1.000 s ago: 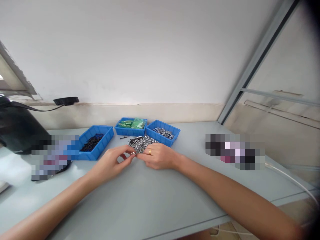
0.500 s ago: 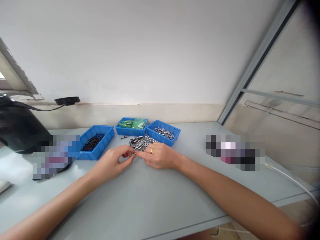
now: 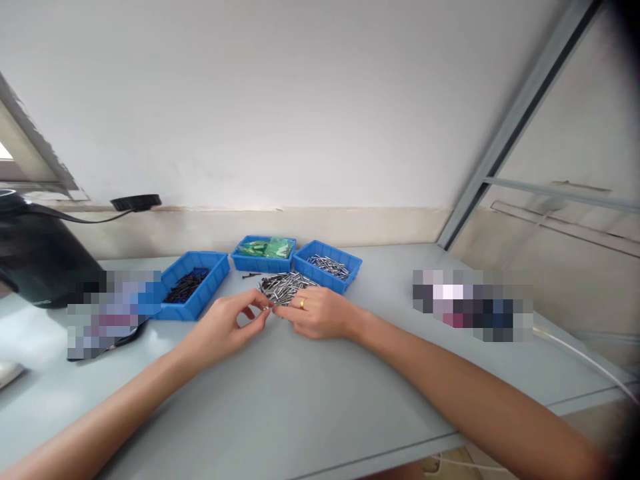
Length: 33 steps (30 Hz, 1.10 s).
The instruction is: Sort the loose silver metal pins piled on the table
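Change: little is seen to differ from half a second ago; the left hand point(image 3: 227, 325) and right hand point(image 3: 315, 311) are kept together at the near edge of the pile of silver pins point(image 3: 284, 287), so the picking is judged ongoing.
Left fingers: pinched narrow on a small silver pin point(image 3: 265, 308).
Right fingers: curled low over the pile; whether anything is held cannot be told.
Pin axis: too small to be read surely; it seems to lie roughly left-right, between the two hands.
Location: on the grey table point(image 3: 310, 400), before three blue trays point(image 3: 193, 283).
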Each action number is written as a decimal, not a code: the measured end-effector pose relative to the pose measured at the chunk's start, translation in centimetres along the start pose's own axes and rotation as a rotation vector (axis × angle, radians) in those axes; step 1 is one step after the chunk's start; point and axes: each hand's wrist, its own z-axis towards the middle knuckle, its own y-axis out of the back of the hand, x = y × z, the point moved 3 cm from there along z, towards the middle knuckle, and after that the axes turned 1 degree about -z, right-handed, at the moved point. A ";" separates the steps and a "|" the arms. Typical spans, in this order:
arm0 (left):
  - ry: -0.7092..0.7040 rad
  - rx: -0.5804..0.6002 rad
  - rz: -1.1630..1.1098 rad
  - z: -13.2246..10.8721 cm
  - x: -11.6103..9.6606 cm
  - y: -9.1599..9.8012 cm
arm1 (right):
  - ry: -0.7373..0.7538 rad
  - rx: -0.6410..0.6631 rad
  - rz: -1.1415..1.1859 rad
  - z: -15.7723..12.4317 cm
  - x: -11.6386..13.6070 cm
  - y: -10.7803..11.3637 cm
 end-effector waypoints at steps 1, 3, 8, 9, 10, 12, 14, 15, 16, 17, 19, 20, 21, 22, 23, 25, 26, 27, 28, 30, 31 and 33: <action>0.004 0.000 0.004 0.0 0.0 0.0 | 0.001 0.009 0.002 0.0 0.0 0.0; 0.006 0.001 0.020 0.0 0.1 0.0 | 0.005 0.007 0.005 0.0 0.1 0.0; 0.008 0.023 0.043 -0.1 0.4 -0.1 | -0.004 -0.034 0.004 -0.1 0.1 0.1; 0.006 0.021 0.046 -0.1 0.4 -0.1 | -0.011 -0.041 0.001 -0.1 0.0 0.2; 0.004 0.019 0.048 -0.1 0.4 -0.1 | -0.017 -0.049 -0.001 -0.1 0.0 0.2; 0.001 0.015 0.054 -0.1 0.4 -0.1 | -0.026 -0.060 0.000 -0.1 0.0 0.2; -0.004 0.008 0.063 -0.1 0.5 -0.1 | -0.029 -0.051 0.002 -0.1 -0.1 0.1; -0.008 0.004 0.068 -0.1 0.5 -0.1 | -0.030 -0.039 0.002 -0.1 -0.1 0.0; -0.013 -0.001 0.074 -0.2 0.5 -0.1 | -0.031 -0.025 0.002 -0.2 -0.1 0.0; -0.016 -0.007 0.080 -0.2 0.5 -0.1 | -0.034 -0.011 0.000 -0.2 -0.2 -0.1; -0.023 -0.019 0.089 -0.2 0.6 0.0 | -0.038 0.005 -0.002 -0.2 -0.2 -0.1; -0.028 -0.026 0.093 -0.1 0.6 0.0 | -0.039 0.005 -0.002 -0.2 -0.2 -0.1; -0.035 -0.035 0.097 -0.1 0.6 0.0 | -0.041 0.002 -0.002 -0.1 -0.2 -0.1; -0.044 -0.046 0.099 -0.1 0.6 0.1 | -0.041 0.000 -0.001 -0.1 -0.2 -0.1; -0.053 -0.057 0.100 -0.1 0.6 0.1 | -0.042 0.003 -0.001 -0.1 -0.2 -0.1; -0.065 -0.074 0.090 0.0 0.5 0.1 | -0.040 0.028 -0.008 -0.1 -0.2 -0.1; -0.067 -0.073 0.080 -0.1 0.4 0.1 | -0.033 0.043 -0.012 0.0 -0.2 -0.1; -0.065 -0.067 0.067 -0.1 0.3 0.1 | -0.024 0.053 -0.014 0.0 -0.1 -0.1; -0.060 -0.056 0.054 -0.1 0.2 0.1 | -0.016 0.058 -0.013 0.0 -0.1 -0.2; -0.042 -0.029 0.034 -0.2 0.1 0.0 | -0.005 0.050 -0.008 -0.1 -0.1 -0.2; -0.030 -0.017 0.028 -0.2 0.0 0.0 | -0.005 0.043 -0.005 -0.1 -0.1 -0.2; -0.007 -0.005 0.029 -0.3 0.0 0.0 | -0.003 0.033 0.007 -0.1 -0.1 -0.2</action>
